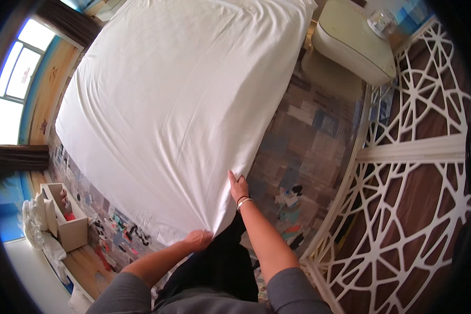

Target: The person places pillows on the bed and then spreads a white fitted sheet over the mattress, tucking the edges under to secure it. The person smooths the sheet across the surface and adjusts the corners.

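A white sheet (172, 98) covers the bed in front of me and hangs over its sides, with creases fanning out from the near right corner. My left hand (198, 240) is closed on the sheet's edge at that corner, where the cloth is pulled to a point. Higher up, my right hand (238, 187) rests against the right side of the sheet, its index finger extended and the other fingers curled. A pale band and a dark band circle the right wrist. Whether the right fingers pinch any cloth cannot be told.
White lattice panels (376, 251) line the right side. A pale bedside cabinet (353, 43) holding a clear glass object (381, 24) stands at the upper right. At lower left are an open drawer unit (72, 231) and crumpled white fabric (37, 223). The floor (298, 145) is multicoloured and patterned.
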A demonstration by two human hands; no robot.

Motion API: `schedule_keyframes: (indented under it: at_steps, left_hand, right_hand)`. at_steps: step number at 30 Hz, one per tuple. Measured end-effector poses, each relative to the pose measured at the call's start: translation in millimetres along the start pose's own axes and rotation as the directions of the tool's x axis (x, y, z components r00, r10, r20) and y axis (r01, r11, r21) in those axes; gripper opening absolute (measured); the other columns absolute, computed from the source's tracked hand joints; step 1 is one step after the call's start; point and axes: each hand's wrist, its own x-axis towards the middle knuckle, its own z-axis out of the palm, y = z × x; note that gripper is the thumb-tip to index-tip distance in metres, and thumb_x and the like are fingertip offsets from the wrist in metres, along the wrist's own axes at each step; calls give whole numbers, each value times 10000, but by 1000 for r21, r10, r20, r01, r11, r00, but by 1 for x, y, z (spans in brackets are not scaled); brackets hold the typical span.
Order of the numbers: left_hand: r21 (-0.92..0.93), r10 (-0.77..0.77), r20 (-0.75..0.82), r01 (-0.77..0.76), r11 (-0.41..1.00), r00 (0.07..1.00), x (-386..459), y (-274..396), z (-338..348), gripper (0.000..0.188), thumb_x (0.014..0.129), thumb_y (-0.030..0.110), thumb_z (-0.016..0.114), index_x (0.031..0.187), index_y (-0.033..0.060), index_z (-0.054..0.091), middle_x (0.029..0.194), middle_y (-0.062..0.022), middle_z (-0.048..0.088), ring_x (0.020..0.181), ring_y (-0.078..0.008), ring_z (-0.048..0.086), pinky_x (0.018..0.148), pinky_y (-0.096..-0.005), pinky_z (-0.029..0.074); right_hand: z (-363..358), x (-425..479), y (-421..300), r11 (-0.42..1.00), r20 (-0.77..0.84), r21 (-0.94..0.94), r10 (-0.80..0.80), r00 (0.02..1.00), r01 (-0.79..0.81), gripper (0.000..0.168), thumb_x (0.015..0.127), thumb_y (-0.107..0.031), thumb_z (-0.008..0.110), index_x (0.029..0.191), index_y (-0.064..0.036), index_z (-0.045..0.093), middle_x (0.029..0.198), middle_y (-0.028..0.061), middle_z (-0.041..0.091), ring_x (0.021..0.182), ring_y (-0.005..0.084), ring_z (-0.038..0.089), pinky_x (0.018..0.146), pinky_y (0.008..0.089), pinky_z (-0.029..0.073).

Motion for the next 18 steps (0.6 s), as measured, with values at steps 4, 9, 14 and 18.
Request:
schedule_keyframes:
  at_steps: [4, 9, 14, 18]
  left_hand:
    - [-51, -82, -79, 78, 996, 993, 4, 8, -1, 173, 816, 188, 467, 822, 53, 574, 839, -184, 623, 826, -377, 603, 712, -472, 484]
    - [38, -75, 148, 70, 997, 986, 30, 28, -19, 177, 764, 140, 482, 850, 82, 626, 889, -158, 639, 851, -329, 624, 711, -451, 498]
    - [-155, -300, -304, 264, 952, 904, 73, 42, -52, 297, 845, 351, 532, 863, 60, 586, 858, -178, 604, 801, -358, 606, 676, -462, 490]
    - [-378, -368, -680, 127, 917, 634, 151, 86, -159, 322, 823, 347, 583, 844, 30, 536, 834, -184, 561, 765, -371, 580, 672, -470, 479]
  right_hand:
    - [-25, 34, -47, 986, -21, -165, 29, 999, -32, 498, 894, -411, 446, 841, 67, 575, 852, 279, 594, 847, 440, 558, 742, 469, 431]
    - [-39, 34, -7, 933, -242, -315, 100, 965, -176, 512, 902, -425, 418, 803, 52, 578, 805, 269, 591, 781, 450, 544, 724, 480, 422]
    - [-47, 28, -33, 927, -79, -358, 95, 992, -117, 507, 905, -427, 420, 822, 43, 589, 838, 270, 596, 818, 436, 556, 737, 480, 424]
    - [-81, 12, -31, 939, 159, -341, 4, 987, 51, 491, 901, -448, 466, 824, 16, 609, 733, 212, 610, 717, 387, 587, 648, 425, 446]
